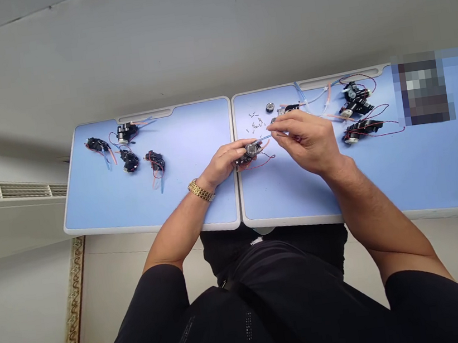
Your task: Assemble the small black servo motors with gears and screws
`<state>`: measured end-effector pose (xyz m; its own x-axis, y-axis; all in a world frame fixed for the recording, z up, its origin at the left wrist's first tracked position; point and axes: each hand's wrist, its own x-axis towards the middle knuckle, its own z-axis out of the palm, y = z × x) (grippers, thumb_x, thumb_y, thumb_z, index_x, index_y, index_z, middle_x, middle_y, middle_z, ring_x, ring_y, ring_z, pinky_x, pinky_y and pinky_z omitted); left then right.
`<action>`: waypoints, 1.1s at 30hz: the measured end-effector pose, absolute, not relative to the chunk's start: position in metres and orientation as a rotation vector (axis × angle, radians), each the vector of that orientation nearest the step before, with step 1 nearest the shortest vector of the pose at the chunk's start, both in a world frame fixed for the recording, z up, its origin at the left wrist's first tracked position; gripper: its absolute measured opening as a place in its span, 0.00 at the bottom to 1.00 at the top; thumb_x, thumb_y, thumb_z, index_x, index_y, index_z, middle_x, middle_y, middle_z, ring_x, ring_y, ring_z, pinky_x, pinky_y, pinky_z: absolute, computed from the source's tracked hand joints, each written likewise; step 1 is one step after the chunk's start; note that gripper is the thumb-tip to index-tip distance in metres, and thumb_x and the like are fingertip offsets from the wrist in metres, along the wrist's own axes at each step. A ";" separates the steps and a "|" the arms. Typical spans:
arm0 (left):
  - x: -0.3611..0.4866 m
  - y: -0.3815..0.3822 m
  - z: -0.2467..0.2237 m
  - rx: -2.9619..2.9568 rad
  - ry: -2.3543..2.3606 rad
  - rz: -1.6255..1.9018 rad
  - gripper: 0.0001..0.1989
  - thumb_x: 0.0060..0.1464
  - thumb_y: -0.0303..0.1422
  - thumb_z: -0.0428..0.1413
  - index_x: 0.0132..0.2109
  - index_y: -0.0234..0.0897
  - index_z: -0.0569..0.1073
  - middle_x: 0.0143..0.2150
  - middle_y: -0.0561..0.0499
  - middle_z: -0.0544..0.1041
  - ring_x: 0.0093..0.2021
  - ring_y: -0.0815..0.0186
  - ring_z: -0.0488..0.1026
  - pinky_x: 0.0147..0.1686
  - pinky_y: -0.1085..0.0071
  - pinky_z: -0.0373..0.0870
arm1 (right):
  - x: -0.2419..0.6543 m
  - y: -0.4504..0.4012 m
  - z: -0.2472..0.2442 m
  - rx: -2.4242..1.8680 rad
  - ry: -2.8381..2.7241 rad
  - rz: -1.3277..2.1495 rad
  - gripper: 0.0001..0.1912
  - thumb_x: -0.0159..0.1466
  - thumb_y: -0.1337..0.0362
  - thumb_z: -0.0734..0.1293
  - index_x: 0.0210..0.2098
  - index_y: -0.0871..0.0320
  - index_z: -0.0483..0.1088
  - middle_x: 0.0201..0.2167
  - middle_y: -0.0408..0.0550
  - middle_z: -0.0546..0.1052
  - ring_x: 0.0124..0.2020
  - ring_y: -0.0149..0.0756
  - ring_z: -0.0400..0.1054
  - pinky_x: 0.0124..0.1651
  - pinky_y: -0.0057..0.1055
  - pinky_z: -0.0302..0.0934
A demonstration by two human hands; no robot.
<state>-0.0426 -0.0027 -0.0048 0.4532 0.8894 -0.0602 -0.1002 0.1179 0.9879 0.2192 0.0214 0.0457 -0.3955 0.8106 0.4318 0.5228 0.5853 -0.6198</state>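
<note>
My left hand (228,161) is closed around a small black motor assembly (252,150) near the seam between two blue tabletops. A round metal part faces up on this assembly, and a twisted red and black wire trails from it to the right. My right hand (304,139) is just right of it, with thumb and fingers pinched together by the blue tube (265,137) that runs from the assembly. Whether the fingertips hold the tube or something smaller is hard to make out. Small screws (255,123) lie scattered just beyond my hands, beside a round metal part (270,107).
Several black assemblies with tubes and wires lie on the left tabletop (189,188). More assemblies (358,106) sit on the right tabletop (383,185). One assembly (289,109) is partly behind my right hand. A blurred dark object (423,89) is at the far right.
</note>
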 end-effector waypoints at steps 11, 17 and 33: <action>-0.037 -0.008 -0.004 1.799 1.001 0.867 0.21 0.61 0.43 0.69 0.58 0.41 0.81 0.46 0.48 0.84 0.41 0.65 0.78 0.44 0.66 0.76 | 0.216 0.025 0.039 -1.066 -2.205 0.945 0.11 0.72 0.57 0.69 0.43 0.55 0.82 0.35 0.46 0.85 0.32 0.36 0.72 0.39 0.34 0.62; -0.038 -0.007 -0.004 1.789 0.995 0.962 0.21 0.62 0.46 0.70 0.55 0.41 0.79 0.43 0.50 0.81 0.38 0.66 0.75 0.38 0.68 0.72 | 0.214 0.026 0.040 -1.081 -2.068 1.272 0.11 0.69 0.54 0.70 0.36 0.54 0.76 0.25 0.38 0.72 0.28 0.31 0.61 0.33 0.31 0.53; -0.038 -0.002 -0.011 1.848 0.944 0.950 0.19 0.66 0.47 0.67 0.57 0.43 0.82 0.49 0.46 0.85 0.46 0.62 0.80 0.49 0.61 0.76 | 0.204 0.029 0.027 -0.997 -1.560 1.909 0.24 0.63 0.43 0.79 0.32 0.55 0.71 0.19 0.32 0.59 0.21 0.26 0.48 0.26 0.30 0.44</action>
<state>-0.0376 -0.0021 -0.0107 0.4308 0.8689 0.2439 0.2388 -0.3704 0.8977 0.2037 0.0290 0.0271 -0.6208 0.7479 -0.2353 0.0815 -0.2370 -0.9681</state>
